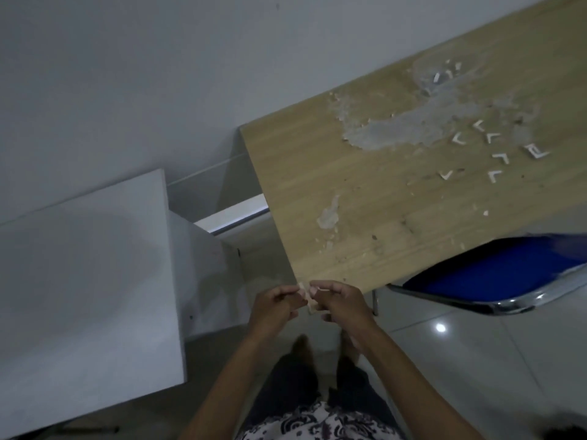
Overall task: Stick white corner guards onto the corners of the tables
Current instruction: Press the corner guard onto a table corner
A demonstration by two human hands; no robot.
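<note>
Both hands are right at the near corner of the wooden table (365, 198), and it is all fingertip work. The left hand (273, 308) has its fingers curled in, thumb and forefinger pinching a small pale piece, the guard (304, 291), just off the corner. The right hand (344, 301) is curled too, its fingertips nipping a thin white sliver; whether that is backing paper or part of the same guard, I cannot tell, it is too small and blurred. A tan strip (313, 308) hangs down between the two hands.

The relation that counts: the corner sits directly ahead of the guard and just above the fingers, almost touching. The hands are about level on either side of it, left a touch nearer the left edge, right nearer the front edge. The guard's V looks as if it needs to open toward the corner so each leg runs along one edge; its present turn cannot be read.

My guess is that the adhesive is being bared before the press-on.

Spare guards (495, 154) lie scattered far up the table toward its right side, well apart from the hands. A white cabinet (89, 281) stands to the left, and a blue chair (495, 274) is tucked under the front edge.
</note>
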